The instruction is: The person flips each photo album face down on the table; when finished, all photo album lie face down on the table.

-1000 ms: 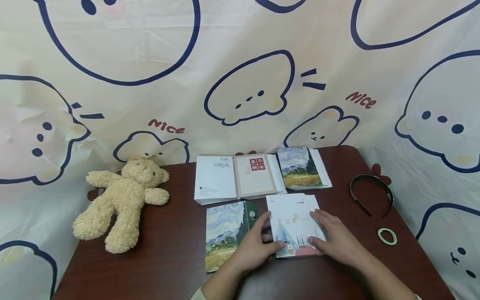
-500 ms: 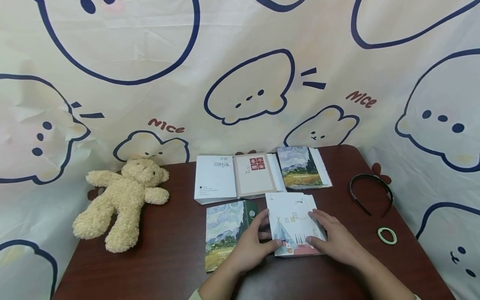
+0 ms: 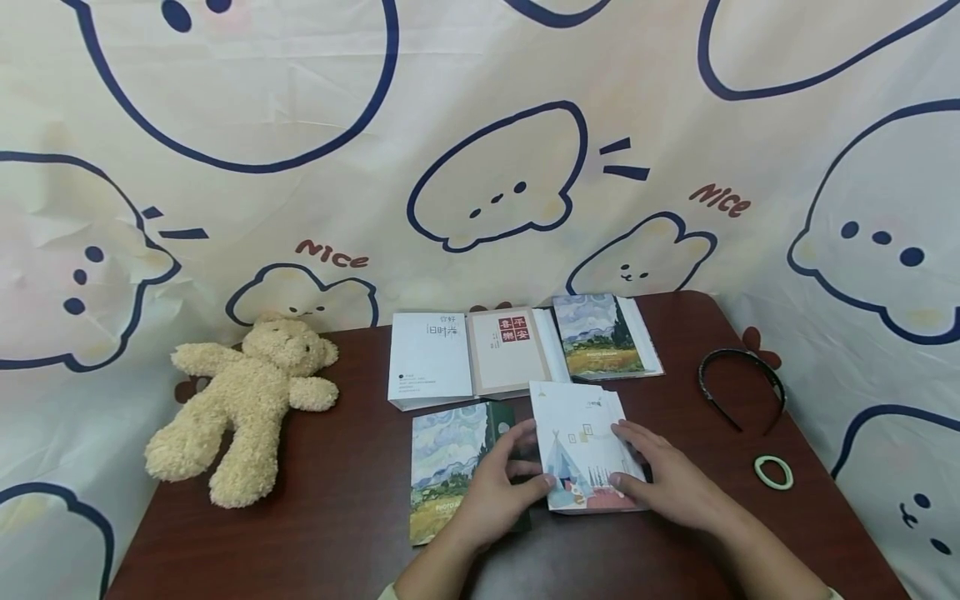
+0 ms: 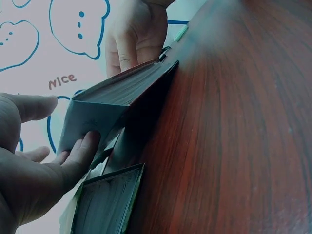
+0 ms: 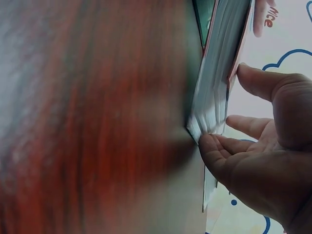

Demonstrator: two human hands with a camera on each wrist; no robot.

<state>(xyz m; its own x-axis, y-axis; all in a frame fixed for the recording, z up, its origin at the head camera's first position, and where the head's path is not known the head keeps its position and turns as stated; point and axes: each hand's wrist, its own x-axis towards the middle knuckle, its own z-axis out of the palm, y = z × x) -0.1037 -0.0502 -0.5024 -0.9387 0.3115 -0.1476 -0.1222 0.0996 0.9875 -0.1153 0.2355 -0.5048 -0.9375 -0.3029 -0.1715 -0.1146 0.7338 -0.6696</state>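
A white photo album (image 3: 577,437) with a blue tent drawing lies between both hands, its near edge lifted a little off the table in the left wrist view. My left hand (image 3: 495,492) is at its left side; in the left wrist view the fingers touch the album's spine (image 4: 92,117) and the thumb stands away from the cover. My right hand (image 3: 667,479) holds the opposite side, thumb on the cover and fingers against the page edges (image 5: 214,83). Left of it lies a landscape-painted photo album (image 3: 446,467), partly covered by my left hand.
Behind stand a white album (image 3: 429,358), a beige album (image 3: 510,354) and another landscape album (image 3: 600,337). A plush bear (image 3: 255,400) lies at the left. A black headband (image 3: 705,392) and a pale green ring (image 3: 774,485) lie on the right of the brown table (image 3: 322,533).
The white album has shifted slightly to the left and away, with both hands moving along. My left thumb has drawn back to the cover's edge. The other things stay put.
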